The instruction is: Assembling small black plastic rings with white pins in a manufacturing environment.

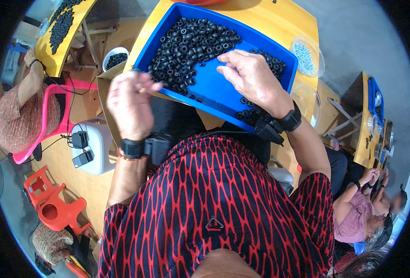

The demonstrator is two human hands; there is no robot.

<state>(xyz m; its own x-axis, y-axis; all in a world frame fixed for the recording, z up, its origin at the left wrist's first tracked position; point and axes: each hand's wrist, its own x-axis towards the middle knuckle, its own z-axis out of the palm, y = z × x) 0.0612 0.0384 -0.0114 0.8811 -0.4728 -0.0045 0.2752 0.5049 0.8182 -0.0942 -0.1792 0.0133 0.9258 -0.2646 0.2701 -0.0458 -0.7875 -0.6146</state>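
The left hand [130, 102] is blurred, fingers bent, above its upright left forearm [130, 180]; the right hand [256, 82] slants inward, thumb [230, 76] just beside the curled forefinger [229, 57]

Parts [186, 44] lie in a tray [219, 83] on a table [302, 21].

From close above the shirt [214, 185], a head-worn fisheye looks steeply down at left hand [130, 104], right hand [256, 78] and tabletop [302, 18].
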